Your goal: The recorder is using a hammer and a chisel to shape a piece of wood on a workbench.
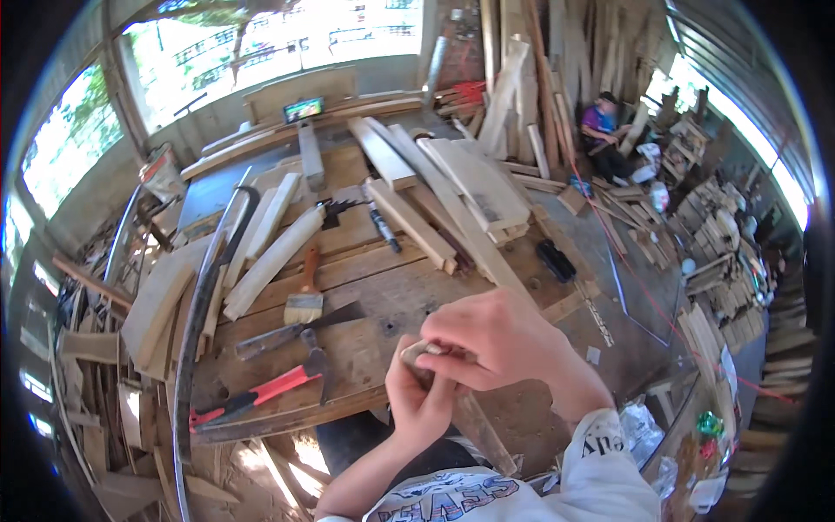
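Note:
Both hands meet in front of my chest, just beyond the near edge of the workbench [365, 404]. My left hand [417, 400] is closed, its fingers curled around a small pale wooden piece [417, 351]. From the right, my right hand [504, 335] comes over it with bent fingers, pinching at the same piece. The fingers cover most of it, so its full shape is hidden. Left of the hands on the bench lie a grey-handled blade [300, 331], a hammer-like tool with a red and black handle [270, 390], and a flat paintbrush [305, 296].
Several boards [409, 222] cover the far bench, with a marker [383, 228] and a black object [555, 261] nearby. A long metal bar [196, 322] runs along the left. A phone [303, 110] stands at the back. A person [602, 130] sits far right near wood piles [726, 235].

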A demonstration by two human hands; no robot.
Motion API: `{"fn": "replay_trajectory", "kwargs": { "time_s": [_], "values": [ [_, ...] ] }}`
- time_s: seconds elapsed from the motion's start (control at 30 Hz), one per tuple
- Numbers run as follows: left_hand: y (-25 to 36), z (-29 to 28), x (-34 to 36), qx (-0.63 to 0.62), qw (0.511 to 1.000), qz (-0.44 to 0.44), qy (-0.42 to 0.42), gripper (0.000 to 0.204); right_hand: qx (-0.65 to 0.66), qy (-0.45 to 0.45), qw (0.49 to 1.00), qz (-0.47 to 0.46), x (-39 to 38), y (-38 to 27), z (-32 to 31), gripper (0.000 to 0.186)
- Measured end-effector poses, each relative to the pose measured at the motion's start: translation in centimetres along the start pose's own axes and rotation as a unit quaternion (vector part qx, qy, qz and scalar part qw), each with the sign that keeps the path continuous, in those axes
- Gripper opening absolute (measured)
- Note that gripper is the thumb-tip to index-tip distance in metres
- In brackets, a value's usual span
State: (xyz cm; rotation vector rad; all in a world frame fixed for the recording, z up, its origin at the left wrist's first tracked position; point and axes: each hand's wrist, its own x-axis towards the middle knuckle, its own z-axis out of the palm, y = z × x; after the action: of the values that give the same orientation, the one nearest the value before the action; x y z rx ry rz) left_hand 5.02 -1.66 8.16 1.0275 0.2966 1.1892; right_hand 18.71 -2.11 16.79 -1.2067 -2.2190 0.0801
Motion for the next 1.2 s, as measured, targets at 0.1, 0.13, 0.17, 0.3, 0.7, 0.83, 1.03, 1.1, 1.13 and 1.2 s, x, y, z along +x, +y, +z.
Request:
{"fn": "replay_trajectory", "kwargs": {
  "time_s": [0.1, 0.13, 0.17, 0.3, 0.7, 0.83, 1.03, 1.1, 1.13, 1.2],
  "values": [
    [0.2, 0.0, -1.3, -0.019, 1.0, -0.004, -0.019, 0.02, -0.045, -0.034, 0.995, -0.078, 0.3, 0.1, -1.1, 0.028],
    [0.3, 0.0, -1.7, -0.014, 1.0, -0.002, -0.014, 0.02, -0.051, -0.074, 0.989, -0.114, 0.3, 0.0, -1.2, 0.027],
    [0.4, -0.1, -2.2, -0.021, 1.0, -0.006, -0.02, 0.021, -0.061, -0.119, 0.981, -0.143, 0.4, -0.1, -1.3, 0.027],
    [0.9, -0.6, -3.5, 0.009, 1.0, 0.016, -0.005, 0.025, -0.079, -0.04, 0.981, -0.174, -0.5, -1.2, 0.1, 0.027],
    [-1.1, -2.9, -2.5, 0.165, 0.974, 0.141, 0.064, 0.025, -0.111, 0.137, 0.966, -0.19, -2.7, -0.5, 4.5, 0.008],
    [-0.8, -6.8, -0.9, -0.172, 0.983, -0.02, 0.063, 0.017, 0.113, 0.399, 0.91, 0.011, -6.8, 0.6, 2.2, 0.016],
    [-1.5, -10.4, -0.4, -0.241, 0.969, 0.034, -0.047, 0.021, 0.115, 0.366, 0.851, 0.359, -14.6, -1.2, 9.8, 0.035],
    [-2.3, -10.6, -0.1, -0.254, 0.964, 0.046, -0.063, 0.021, 0.2, 0.277, 0.831, 0.439, -17.0, -2.3, 12.6, 0.056],
    [-2.6, -10.7, 0.1, -0.259, 0.963, 0.051, -0.059, 0.021, 0.197, 0.185, 0.859, 0.435, -18.0, -2.7, 13.5, 0.066],
    [-3.1, -10.7, 0.4, -0.367, 0.922, 0.046, -0.112, 0.029, 0.381, -0.008, 0.788, 0.484, -19.1, -2.8, 14.8, 0.075]
  ]
}}
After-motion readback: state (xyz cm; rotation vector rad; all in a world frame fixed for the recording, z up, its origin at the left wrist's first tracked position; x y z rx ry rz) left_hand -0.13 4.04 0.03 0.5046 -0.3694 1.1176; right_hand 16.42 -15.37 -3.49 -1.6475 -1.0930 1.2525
